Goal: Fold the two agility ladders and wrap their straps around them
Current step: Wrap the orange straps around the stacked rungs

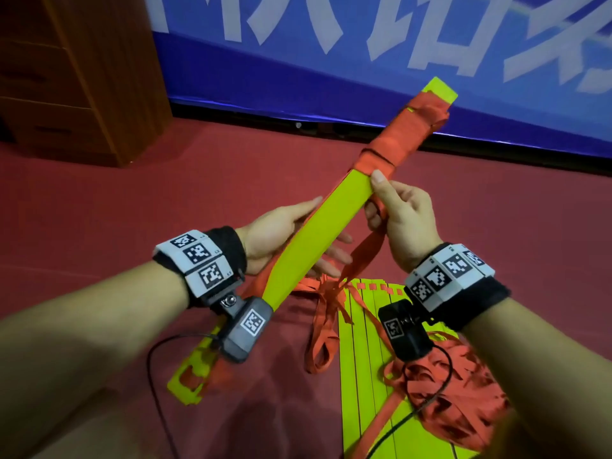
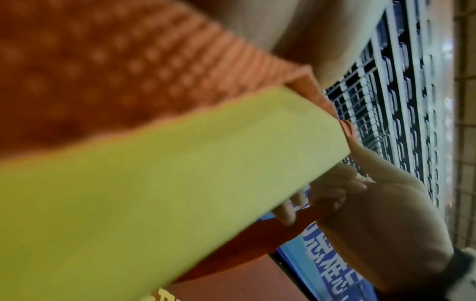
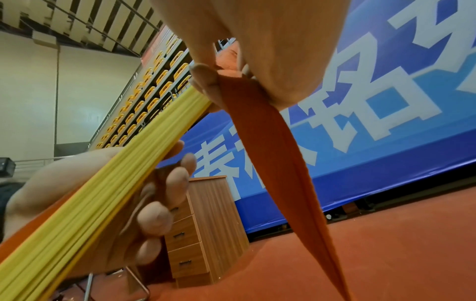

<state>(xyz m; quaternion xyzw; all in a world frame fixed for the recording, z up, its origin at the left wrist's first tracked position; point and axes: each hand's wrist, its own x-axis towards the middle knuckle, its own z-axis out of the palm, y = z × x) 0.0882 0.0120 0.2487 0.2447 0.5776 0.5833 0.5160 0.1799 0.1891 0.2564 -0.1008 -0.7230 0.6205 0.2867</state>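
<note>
I hold a stacked bundle of yellow-green ladder rungs slanting up to the right. An orange strap is wound round its upper part. My left hand grips the bundle near its middle, thumb along the left edge and fingers curled underneath. My right hand pinches the loose strap beside the bundle, thumb pressed at the lowest wrap. The strap runs down from that hand to the floor. The second ladder lies flat on the floor below, its orange straps heaped at the right.
A wooden drawer cabinet stands at the far left. A blue banner runs along the back edge of the red floor. Black cables hang from both wrist cameras over the floor ladder.
</note>
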